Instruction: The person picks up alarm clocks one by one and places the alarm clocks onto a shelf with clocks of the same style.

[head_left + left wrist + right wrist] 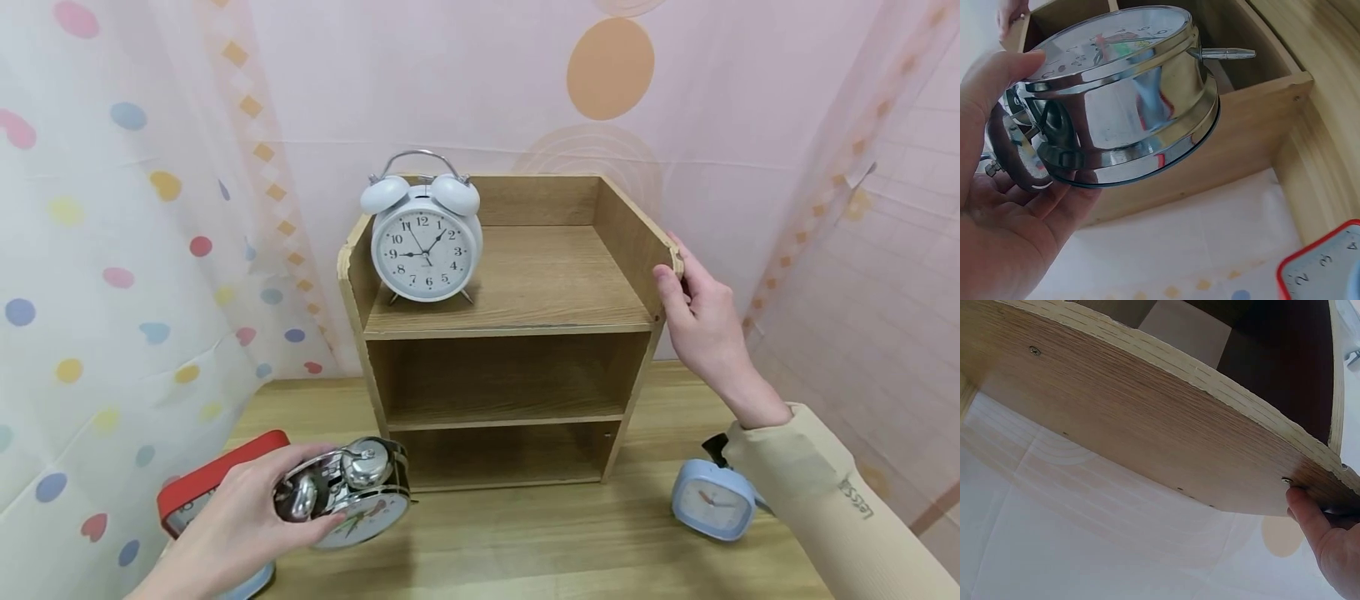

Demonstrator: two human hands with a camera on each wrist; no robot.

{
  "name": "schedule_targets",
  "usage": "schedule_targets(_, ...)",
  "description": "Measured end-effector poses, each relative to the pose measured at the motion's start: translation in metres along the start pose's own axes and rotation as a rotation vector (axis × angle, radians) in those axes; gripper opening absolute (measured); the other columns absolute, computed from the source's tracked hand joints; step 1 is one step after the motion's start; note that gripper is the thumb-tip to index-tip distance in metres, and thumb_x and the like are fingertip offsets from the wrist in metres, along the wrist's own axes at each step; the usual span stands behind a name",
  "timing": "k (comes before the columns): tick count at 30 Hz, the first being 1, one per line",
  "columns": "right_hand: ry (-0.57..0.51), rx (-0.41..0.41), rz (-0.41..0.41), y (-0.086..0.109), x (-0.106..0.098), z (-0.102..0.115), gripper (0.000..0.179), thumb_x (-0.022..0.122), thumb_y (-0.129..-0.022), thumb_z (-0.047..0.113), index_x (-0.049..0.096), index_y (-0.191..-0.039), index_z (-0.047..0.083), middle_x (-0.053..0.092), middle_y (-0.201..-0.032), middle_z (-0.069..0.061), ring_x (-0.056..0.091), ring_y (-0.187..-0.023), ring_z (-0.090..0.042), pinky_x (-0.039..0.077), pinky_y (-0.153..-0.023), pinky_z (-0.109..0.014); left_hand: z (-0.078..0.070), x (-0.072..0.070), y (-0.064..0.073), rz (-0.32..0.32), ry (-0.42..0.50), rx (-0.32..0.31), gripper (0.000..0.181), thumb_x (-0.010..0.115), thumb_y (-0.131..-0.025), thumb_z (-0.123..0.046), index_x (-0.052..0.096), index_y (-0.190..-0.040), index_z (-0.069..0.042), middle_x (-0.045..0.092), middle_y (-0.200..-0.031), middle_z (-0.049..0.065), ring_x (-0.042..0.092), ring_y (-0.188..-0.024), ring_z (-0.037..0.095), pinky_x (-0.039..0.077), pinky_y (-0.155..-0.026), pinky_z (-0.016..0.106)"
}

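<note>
Silver clock (369, 500) in left hand (243, 510)

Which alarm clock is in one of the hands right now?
The silver twin-bell alarm clock, in the left hand. The white alarm clock stands atop the shelf unit; the red clock and the blue clock at right are unheld.

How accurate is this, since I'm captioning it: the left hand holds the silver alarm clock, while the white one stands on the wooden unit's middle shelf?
Wrong shelf: the head view shows the white twin-bell alarm clock standing on the top shelf of the wooden shelving unit. The left hand holds the silver twin-bell alarm clock.
</note>
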State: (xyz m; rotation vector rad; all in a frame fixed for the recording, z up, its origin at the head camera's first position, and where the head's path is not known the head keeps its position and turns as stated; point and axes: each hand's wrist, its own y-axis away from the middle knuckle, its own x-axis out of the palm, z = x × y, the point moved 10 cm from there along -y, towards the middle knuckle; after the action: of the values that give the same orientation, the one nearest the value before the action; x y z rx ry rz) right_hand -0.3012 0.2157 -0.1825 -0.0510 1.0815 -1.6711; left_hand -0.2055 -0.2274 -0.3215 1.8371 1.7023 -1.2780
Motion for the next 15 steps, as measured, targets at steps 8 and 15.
schedule_targets(8, 0.008, -0.005, -0.010, 0.000, -0.002, 0.001, 0.054, 0.048, -0.113, 0.031, 0.041, -0.161, 0.008, 0.055, -0.156, -0.021, 0.066, -0.126, -0.040, 0.039, -0.087, 0.007, -0.031, -0.001, -0.011, -0.002, 0.008, 0.079, 0.064, 0.099, -0.071, -0.032, 0.070, -0.128, -0.022, 0.076, -0.109, -0.009, 0.063, -0.087, -0.007, 0.059, -0.067, 0.019)
schedule_targets(15, 0.027, -0.008, -0.018, 0.000, -0.003, 0.000, 0.053, 0.049, -0.112, 0.031, 0.042, -0.161, 0.009, 0.058, -0.154, -0.020, 0.068, -0.121, -0.034, 0.040, -0.084, 0.005, -0.071, -0.008, -0.020, -0.055, -0.030, 0.243, 0.063, 0.100, -0.068, -0.024, 0.071, -0.124, -0.024, 0.076, -0.106, -0.014, 0.064, -0.086, -0.008, 0.056, -0.071, 0.013)
